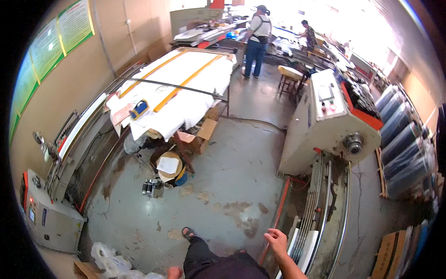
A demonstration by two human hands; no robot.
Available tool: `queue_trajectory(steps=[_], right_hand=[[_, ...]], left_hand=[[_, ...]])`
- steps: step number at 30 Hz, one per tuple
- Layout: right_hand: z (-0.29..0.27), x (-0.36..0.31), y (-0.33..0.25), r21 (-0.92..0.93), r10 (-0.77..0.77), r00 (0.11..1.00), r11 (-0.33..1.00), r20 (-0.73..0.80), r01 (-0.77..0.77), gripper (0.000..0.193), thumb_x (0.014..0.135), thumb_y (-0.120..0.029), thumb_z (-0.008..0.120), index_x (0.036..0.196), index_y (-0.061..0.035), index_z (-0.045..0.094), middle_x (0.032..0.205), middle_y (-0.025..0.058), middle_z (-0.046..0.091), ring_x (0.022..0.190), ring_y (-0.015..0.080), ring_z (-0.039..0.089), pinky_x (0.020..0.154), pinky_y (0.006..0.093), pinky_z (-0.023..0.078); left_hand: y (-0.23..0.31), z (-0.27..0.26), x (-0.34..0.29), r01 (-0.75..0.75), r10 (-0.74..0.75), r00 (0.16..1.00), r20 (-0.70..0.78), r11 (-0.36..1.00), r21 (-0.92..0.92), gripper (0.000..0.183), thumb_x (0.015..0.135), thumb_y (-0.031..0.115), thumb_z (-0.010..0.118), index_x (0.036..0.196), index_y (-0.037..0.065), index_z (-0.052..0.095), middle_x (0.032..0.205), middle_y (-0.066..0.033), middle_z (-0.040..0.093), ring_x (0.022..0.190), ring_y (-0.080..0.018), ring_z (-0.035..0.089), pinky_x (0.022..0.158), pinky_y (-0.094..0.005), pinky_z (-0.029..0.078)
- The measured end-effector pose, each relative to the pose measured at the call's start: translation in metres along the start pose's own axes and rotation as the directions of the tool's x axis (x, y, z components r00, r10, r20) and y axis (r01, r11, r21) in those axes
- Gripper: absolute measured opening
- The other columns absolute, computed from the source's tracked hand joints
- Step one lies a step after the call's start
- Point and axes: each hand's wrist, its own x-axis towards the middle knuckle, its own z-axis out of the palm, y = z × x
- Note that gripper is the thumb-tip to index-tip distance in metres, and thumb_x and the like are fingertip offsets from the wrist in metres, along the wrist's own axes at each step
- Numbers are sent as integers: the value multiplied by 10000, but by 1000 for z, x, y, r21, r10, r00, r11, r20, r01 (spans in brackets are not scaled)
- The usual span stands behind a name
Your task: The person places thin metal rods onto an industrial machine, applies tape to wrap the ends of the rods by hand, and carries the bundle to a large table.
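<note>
My right hand (pixel 277 242) hangs at the lower middle right, its fingers loosely curled and slightly apart. Nothing shows in it. Nearest to it are the long metal rods and white bars (pixel 304 249) of a machine bed, which it does not visibly touch. At the bottom edge, only a small part of my left hand (pixel 174 273) comes into the picture, beside my dark trousers. Its fingers are mostly cut off, and I cannot see whether it holds anything. One sandaled foot (pixel 187 232) is forward on the grey floor.
A long table covered in white sheets (pixel 160 121) stands ahead left, beside a round stool (pixel 170 166) with paper. Grey machines with control panels stand left (pixel 55 223) and right (pixel 302 135). Wrapped rolls (pixel 402 144) line the right. Two people (pixel 258 39) are far ahead.
</note>
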Motion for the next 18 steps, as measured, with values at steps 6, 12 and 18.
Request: queue_trajectory(steps=[6, 12, 18], right_hand=[[195, 53, -75, 88, -62, 962, 995, 265, 40, 310, 1060, -74, 648, 1334, 66, 687, 1102, 133, 799, 902, 177, 746, 847, 317, 604], [447, 56, -155, 95, -39, 875, 995, 482, -8, 311, 1038, -66, 679, 1324, 56, 694, 1089, 132, 798, 918, 182, 751, 884, 328, 599], [610, 46, -262, 153, -32, 764, 984, 645, -88, 313, 1075, -133, 680, 1324, 56, 689, 1095, 143, 788, 967, 187, 741, 898, 339, 600]], left_hand=[[-56, -48, 32, -44, 42, 998, -47, 998, -42, 245, 1008, 214, 650, 845, 51, 733, 758, -101, 720, 631, -206, 682, 535, -377, 513], [-48, -197, 136, 8, -84, 992, -92, 783, -621, 135, 979, 157, 674, 928, 46, 731, 773, -87, 714, 632, -180, 665, 533, -337, 495], [64, -406, 220, -96, -88, 983, -162, 505, -858, 119, 980, 61, 665, 1091, 21, 681, 807, -75, 701, 627, -140, 602, 537, -313, 454]])
